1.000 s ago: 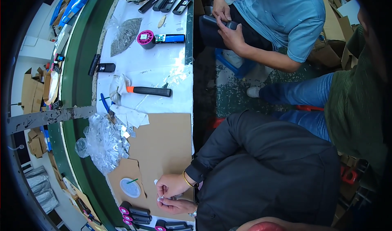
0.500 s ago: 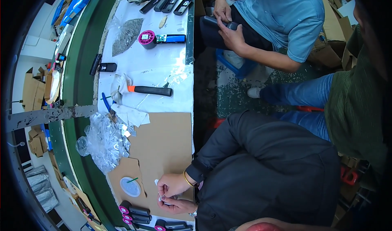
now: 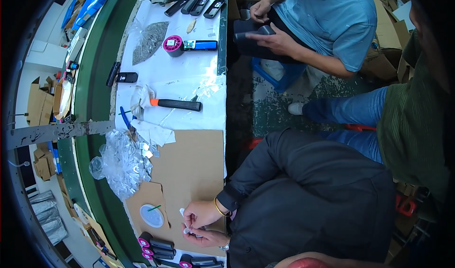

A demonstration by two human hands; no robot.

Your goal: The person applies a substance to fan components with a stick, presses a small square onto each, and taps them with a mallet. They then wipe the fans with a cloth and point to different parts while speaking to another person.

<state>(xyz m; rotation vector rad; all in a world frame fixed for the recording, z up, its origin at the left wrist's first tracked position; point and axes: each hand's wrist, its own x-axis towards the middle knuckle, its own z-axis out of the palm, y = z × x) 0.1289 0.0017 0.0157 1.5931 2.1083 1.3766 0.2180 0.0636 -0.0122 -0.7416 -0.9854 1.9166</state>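
At the lower middle my right hand [image 3: 201,214], with a gold bracelet at its wrist, comes in from a black sleeve. Just below it is my left hand [image 3: 206,238], with a metal watch. Both hands are closed and meet over a brown cardboard sheet [image 3: 189,163]. My left fingers hold a small white piece [image 3: 186,231], whose kind I cannot make out. The right fingertips pinch against it. Another small white bit shows beside the right knuckles. To their left, a round whitish tub [image 3: 151,216] with a green stick sits on a smaller cardboard piece [image 3: 144,195].
Clear plastic bag [image 3: 122,166] with shiny metal pieces, blue-handled pliers [image 3: 124,118], hammer [image 3: 177,105], bag of small metal parts [image 3: 150,41] and pink-ringed dark devices [image 3: 156,246] lie on the bench. A co-worker in a blue shirt [image 3: 327,26] handles a dark device [image 3: 253,33].
The co-worker's hands have moved apart, one off the dark device. My own hands stay together in nearly the same place. The view has shifted very slightly.
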